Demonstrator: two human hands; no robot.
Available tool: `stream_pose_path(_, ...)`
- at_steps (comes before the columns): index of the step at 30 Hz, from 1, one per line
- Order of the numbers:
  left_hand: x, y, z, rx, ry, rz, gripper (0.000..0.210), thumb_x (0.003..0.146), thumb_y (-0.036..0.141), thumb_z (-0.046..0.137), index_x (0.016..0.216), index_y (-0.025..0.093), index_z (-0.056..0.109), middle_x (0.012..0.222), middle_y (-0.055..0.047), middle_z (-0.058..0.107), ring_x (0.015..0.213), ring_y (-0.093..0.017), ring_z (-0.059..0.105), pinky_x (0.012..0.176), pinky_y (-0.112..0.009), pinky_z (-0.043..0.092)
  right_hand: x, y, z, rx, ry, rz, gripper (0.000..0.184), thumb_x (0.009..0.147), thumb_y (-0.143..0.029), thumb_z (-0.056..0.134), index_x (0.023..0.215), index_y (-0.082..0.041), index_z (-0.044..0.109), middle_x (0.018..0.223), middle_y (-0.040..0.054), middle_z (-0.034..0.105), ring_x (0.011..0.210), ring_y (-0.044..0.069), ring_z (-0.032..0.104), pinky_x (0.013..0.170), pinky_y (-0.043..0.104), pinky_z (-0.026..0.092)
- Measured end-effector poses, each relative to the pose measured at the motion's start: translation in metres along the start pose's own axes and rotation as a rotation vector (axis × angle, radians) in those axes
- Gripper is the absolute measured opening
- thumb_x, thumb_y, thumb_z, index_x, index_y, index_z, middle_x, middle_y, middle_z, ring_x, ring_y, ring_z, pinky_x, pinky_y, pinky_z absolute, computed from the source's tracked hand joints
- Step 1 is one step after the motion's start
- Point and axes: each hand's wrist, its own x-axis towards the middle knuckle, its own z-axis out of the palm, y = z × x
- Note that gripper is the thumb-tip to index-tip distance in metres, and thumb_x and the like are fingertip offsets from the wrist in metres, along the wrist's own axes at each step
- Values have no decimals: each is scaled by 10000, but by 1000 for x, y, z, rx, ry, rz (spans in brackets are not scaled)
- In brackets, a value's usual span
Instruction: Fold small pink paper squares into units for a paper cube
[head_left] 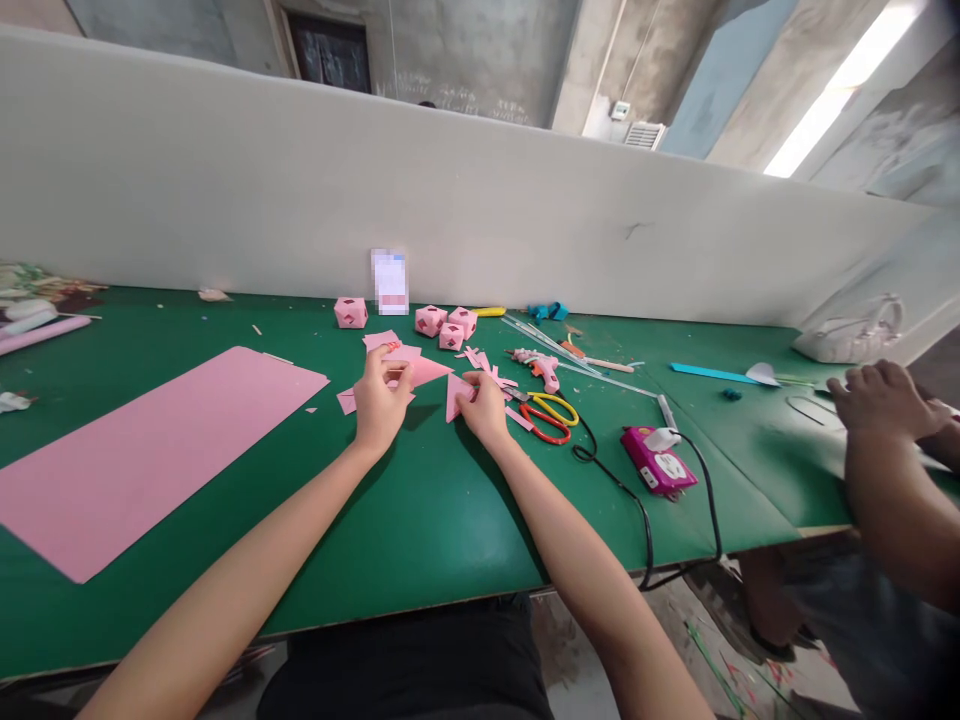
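Green desk (420,540), left to right. Left edge of frame: pale pink roll (45,335) near a heap of odds and ends. Lower left: big pink sheet (165,460), flat, laid at a slant. Just above centre: single pink faceted box (350,313), then a phone (389,282) upright near the white partition (480,215), screen pixelated.

Mid-frame: left hand (382,398), thumb and fingers clamped on a pointed pink piece (431,371), tip toward frame right. More pink cutouts lie under and around that hand. Above right of it: cluster of three pink boxes (430,321). Right hand (484,410), centre of frame, pinches a small pink triangle (453,397); the two held pieces are near each other.

Right of that hand: pink strips, scissors (551,420) with one yellow and one red handle, pink glue gun (541,368) above them. Further right: magenta power block (658,462), white plug (662,439) in it, black cable off the desk front. Then blue strip (712,373), pale handbag (851,335), co-worker's hand (881,400) at right edge.
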Motion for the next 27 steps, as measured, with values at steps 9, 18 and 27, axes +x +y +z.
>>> stream_pose_path(9,-8,-4,-25,-170,-158,-102,458,802,353,720,1170,202,493,1020,-85,725,966,-218,730,772,-347,622,-17,-36,-3,369,-17,-17,302,957,-472,531,1079,-218,640,987,58,709,887,201,681,782,329,560)
stream_pose_path(18,-18,-5,-23,-354,-238,-282,632,698,467,826,1162,197,492,1115,-136,713,1069,-280,706,922,-445,582,-23,-38,9,557,-42,2,450,739,-296,714,1168,-230,592,1215,85,643,923,179,655,712,300,590)
stream_pose_path(27,-16,-22,-24,-253,-325,-308,612,680,441,833,1168,200,554,874,-38,720,784,-221,720,718,-359,598,-24,-40,12,746,-68,31,597,671,-206,719,1244,-258,562,1250,75,599,779,127,631,629,268,543)
